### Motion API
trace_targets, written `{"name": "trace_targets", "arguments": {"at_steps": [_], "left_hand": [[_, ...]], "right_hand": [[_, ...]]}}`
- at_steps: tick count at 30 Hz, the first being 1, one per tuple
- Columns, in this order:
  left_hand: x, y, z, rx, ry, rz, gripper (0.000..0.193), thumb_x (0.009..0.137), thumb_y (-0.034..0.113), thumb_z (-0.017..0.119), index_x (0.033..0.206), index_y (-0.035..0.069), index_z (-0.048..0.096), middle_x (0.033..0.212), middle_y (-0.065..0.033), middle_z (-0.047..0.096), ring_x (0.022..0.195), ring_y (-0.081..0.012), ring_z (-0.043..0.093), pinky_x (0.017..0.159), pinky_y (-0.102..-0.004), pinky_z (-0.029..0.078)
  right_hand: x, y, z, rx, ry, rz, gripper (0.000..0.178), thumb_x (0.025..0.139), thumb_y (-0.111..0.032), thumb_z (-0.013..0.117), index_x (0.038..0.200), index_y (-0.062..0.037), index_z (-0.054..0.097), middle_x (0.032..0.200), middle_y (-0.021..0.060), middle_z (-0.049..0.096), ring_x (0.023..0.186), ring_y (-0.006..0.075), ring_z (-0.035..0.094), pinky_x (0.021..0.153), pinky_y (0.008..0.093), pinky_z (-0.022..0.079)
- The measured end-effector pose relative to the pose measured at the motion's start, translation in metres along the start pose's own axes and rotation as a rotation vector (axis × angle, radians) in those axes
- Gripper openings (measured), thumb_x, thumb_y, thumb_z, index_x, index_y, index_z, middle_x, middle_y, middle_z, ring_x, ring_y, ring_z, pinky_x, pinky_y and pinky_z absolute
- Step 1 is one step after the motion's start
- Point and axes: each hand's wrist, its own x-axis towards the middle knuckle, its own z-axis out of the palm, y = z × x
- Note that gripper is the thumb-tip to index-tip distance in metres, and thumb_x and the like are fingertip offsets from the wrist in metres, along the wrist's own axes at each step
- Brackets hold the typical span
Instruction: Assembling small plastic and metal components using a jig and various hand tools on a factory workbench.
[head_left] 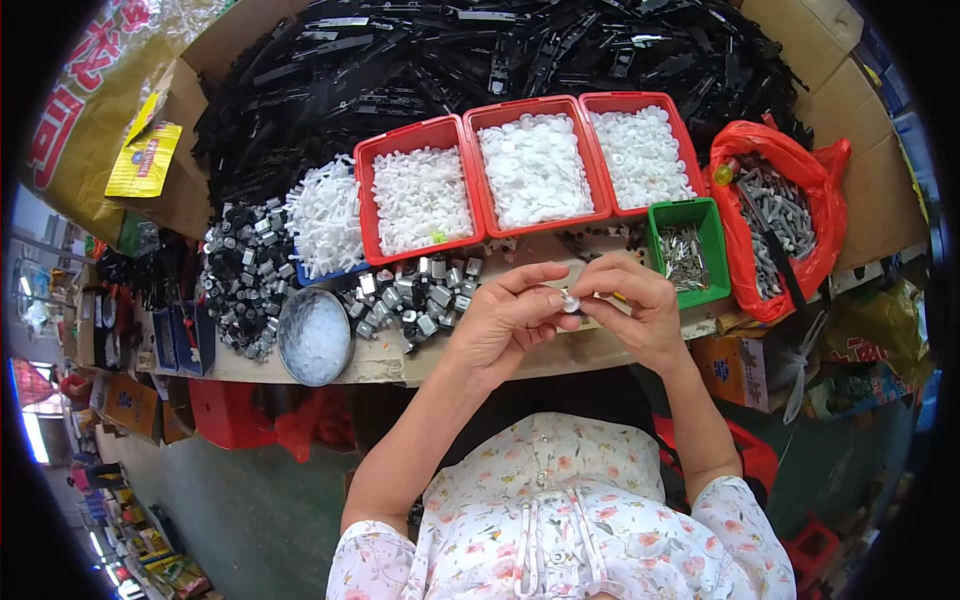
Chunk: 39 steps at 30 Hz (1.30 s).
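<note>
My left hand (512, 318) and my right hand (637, 308) meet above the near edge of the table, in front of the red bins. A small round white plastic part (570, 302) sits pinched between the fingertips of both. The fingers cover much of it, so its exact shape is hard to make out. Closest to the right hand stands a green box (708, 292) with thin metal pins. Small silver-and-black motors (428, 290) lie loose to the left of my left hand.
Three red bins (425, 250) of small white plastic parts stand side by side. Behind them spreads a heap of black plastic pieces (400, 60). A metal bowl (284, 345) with white grease-like stuff sits front left. At right, a red plastic bag (835, 210) holds grey parts.
</note>
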Motion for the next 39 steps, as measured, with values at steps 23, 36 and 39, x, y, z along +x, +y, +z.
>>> {"name": "trace_targets", "arguments": {"at_steps": [23, 36, 39], "left_hand": [[-0.015, -0.025, -0.001, 0.686, 0.029, 0.615, 0.036, 0.083, -0.004, 0.077, 0.117, -0.005, 0.067, 0.111, -0.0123, 0.07, 0.096, -0.0158, 0.069, 0.086, -0.0283, 0.057], [-0.011, -0.028, -0.007, 0.884, 0.089, 0.758, 0.036, 0.079, 0.002, 0.081, 0.114, 0.002, 0.072, 0.099, -0.0075, 0.068, 0.086, -0.0125, 0.063, 0.072, -0.0241, 0.052], [-0.014, -0.025, -0.002, 0.953, 0.117, 0.77, 0.038, 0.078, 0.007, 0.083, 0.114, 0.002, 0.072, 0.098, -0.0084, 0.068, 0.084, -0.0146, 0.064, 0.072, -0.0262, 0.052]], "right_hand": [[0.006, -0.018, 0.005, -0.45, -0.119, -0.221, 0.017, 0.078, 0.002, 0.074, 0.092, -0.0006, 0.064, 0.09, 0.0122, 0.064, 0.081, 0.0269, 0.064, 0.071, 0.0351, 0.051], [-0.008, -0.003, 0.016, -0.104, 0.009, -0.009, 0.011, 0.081, 0.004, 0.071, 0.091, 0.0009, 0.068, 0.087, 0.0082, 0.064, 0.078, 0.0179, 0.06, 0.069, 0.0304, 0.047], [-0.008, -0.002, 0.017, -0.157, 0.0, -0.03, 0.011, 0.081, 0.005, 0.071, 0.09, 0.0009, 0.067, 0.087, 0.0089, 0.063, 0.077, 0.0194, 0.06, 0.068, 0.0309, 0.047]]}}
